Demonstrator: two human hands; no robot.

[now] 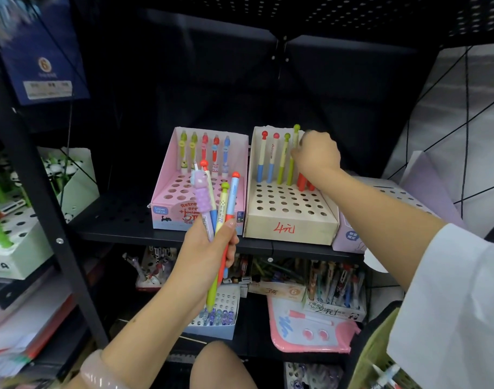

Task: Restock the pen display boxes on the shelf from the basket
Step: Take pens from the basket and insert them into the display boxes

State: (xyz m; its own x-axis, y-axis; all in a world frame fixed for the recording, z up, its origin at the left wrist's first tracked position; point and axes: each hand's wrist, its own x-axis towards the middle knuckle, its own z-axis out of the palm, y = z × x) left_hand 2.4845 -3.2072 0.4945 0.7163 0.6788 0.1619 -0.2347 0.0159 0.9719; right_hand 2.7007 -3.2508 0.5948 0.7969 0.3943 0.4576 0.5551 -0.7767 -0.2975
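Observation:
My left hand (209,245) grips a bunch of several pens (222,209) upright in front of the shelf, among them a purple character pen, a green one and a red-and-blue one. A pink display box (167,192) holds a back row of pens above many vacant holes. Right of it stands a beige display box (288,220) marked "4元" with blue, green and red pens in its back row. My right hand (316,155) reaches into that back row and pinches a green-topped pen (293,153) standing in a hole. The green basket (380,360) shows at the bottom right corner.
A pale box (349,237) sits right of the beige one on the black shelf (122,220). Left stands a green panda pen display (12,226). The lower shelf holds more pen boxes and a pink board (310,327). My knee (220,366) is at the bottom.

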